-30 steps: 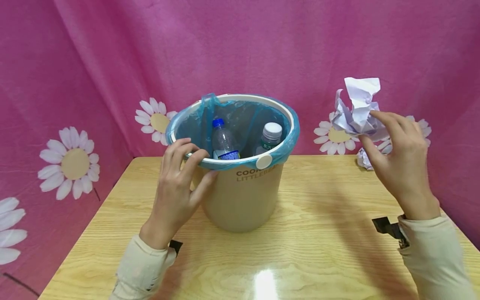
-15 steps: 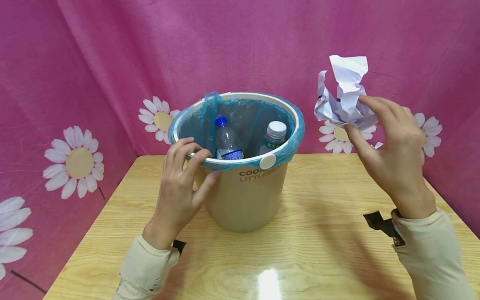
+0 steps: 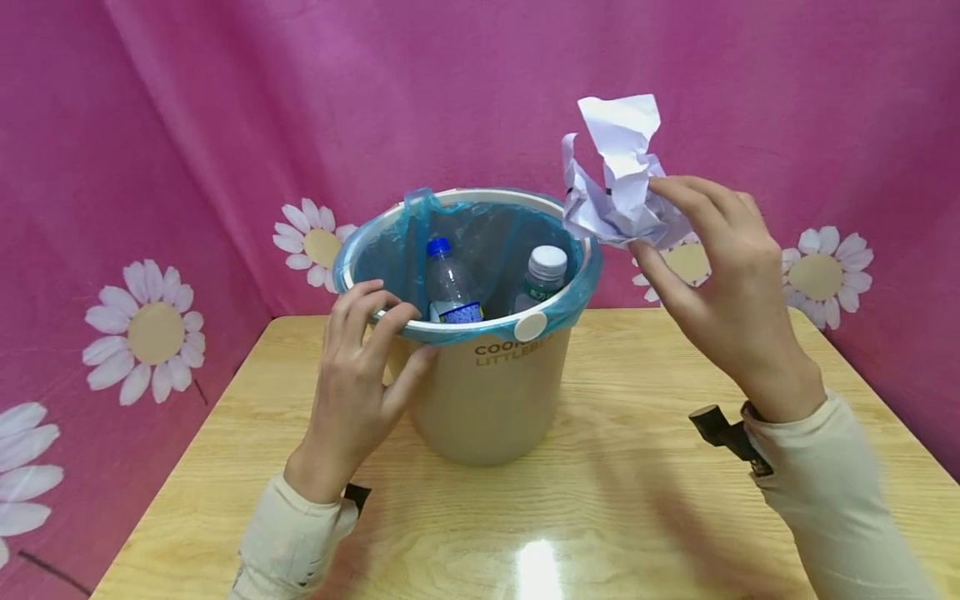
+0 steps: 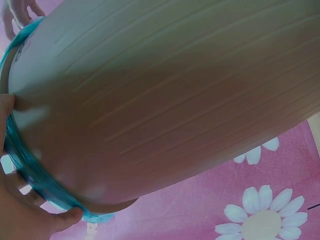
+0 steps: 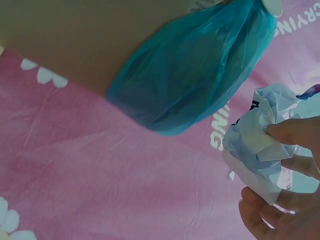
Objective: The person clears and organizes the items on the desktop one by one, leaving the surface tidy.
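A crumpled sheet of white paper [image 3: 626, 179] is pinched between the thumb and fingers of my right hand [image 3: 731, 275], held up over the right rim of a beige trash bin [image 3: 487, 400]. In the right wrist view the paper [image 5: 260, 140] shows beside the blue bin liner [image 5: 190, 70]. My left hand [image 3: 360, 375] grips the bin's near-left rim, fingers over the edge and thumb outside. Inside the lined bin stand a clear bottle with a blue cap [image 3: 450, 283] and a bottle with a white cap [image 3: 543, 275]; their lower parts are hidden.
The bin stands on a light wooden table [image 3: 637, 500]. A pink curtain [image 3: 480, 92] with white daisies surrounds the table at the back and sides.
My right hand has carried the crumpled paper left and upward, from the right side of the table to the bin's right rim. The left hand keeps its hold on the rim.
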Demonstrator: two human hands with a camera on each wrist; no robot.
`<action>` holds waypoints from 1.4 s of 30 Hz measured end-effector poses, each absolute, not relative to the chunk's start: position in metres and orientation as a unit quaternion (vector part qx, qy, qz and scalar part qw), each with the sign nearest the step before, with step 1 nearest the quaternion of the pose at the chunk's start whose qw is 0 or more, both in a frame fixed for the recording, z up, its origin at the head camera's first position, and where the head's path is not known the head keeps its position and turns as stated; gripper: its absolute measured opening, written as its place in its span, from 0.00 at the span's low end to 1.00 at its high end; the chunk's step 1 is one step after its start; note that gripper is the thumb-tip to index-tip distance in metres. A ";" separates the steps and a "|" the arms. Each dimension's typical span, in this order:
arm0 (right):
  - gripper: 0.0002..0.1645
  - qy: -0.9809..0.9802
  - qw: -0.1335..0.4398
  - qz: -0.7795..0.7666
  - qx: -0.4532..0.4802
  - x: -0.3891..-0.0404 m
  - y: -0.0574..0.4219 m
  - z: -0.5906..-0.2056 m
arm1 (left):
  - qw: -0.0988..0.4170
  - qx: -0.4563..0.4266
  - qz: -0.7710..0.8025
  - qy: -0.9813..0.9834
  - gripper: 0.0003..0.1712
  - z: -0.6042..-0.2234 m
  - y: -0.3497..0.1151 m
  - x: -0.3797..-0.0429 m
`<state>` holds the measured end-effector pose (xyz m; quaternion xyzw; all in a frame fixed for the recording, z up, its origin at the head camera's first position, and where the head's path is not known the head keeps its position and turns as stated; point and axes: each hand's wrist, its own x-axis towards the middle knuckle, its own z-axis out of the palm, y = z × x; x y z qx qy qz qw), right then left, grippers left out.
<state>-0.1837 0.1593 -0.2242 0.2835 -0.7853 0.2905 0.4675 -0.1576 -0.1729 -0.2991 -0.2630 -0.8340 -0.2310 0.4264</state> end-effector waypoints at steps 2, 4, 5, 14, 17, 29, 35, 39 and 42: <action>0.31 -0.784 0.460 0.299 0.292 -0.184 0.153 -0.224 | 0.426 -0.262 -0.232 -0.834 0.28 -0.300 -0.173 -0.158; 0.32 -0.782 0.454 0.299 0.306 -0.186 0.149 -0.225 | 0.426 -0.264 -0.233 -0.833 0.28 -0.301 -0.173 -0.159; 0.32 -0.780 0.450 0.304 0.311 -0.188 0.147 -0.226 | 0.426 -0.265 -0.234 -0.833 0.28 -0.301 -0.172 -0.159; 0.31 -0.783 0.411 0.315 0.345 -0.192 0.123 -0.223 | 0.427 -0.268 -0.230 -0.832 0.28 -0.299 -0.172 -0.162; 0.31 -0.787 0.395 0.314 0.356 -0.193 0.115 -0.221 | 0.426 -0.266 -0.230 -0.833 0.28 -0.299 -0.173 -0.162; 0.35 -0.802 0.349 0.299 0.382 -0.191 0.098 -0.227 | 0.431 -0.259 -0.244 -0.829 0.28 -0.303 -0.172 -0.158; 0.32 -0.813 0.346 0.295 0.365 -0.186 0.105 -0.230 | 0.429 -0.254 -0.235 -0.834 0.30 -0.301 -0.172 -0.157; 0.31 -0.814 0.350 0.302 0.352 -0.182 0.112 -0.230 | 0.427 -0.253 -0.232 -0.837 0.30 -0.300 -0.172 -0.156; 0.31 -0.816 0.354 0.305 0.340 -0.177 0.119 -0.233 | 0.426 -0.253 -0.230 -0.838 0.30 -0.300 -0.172 -0.156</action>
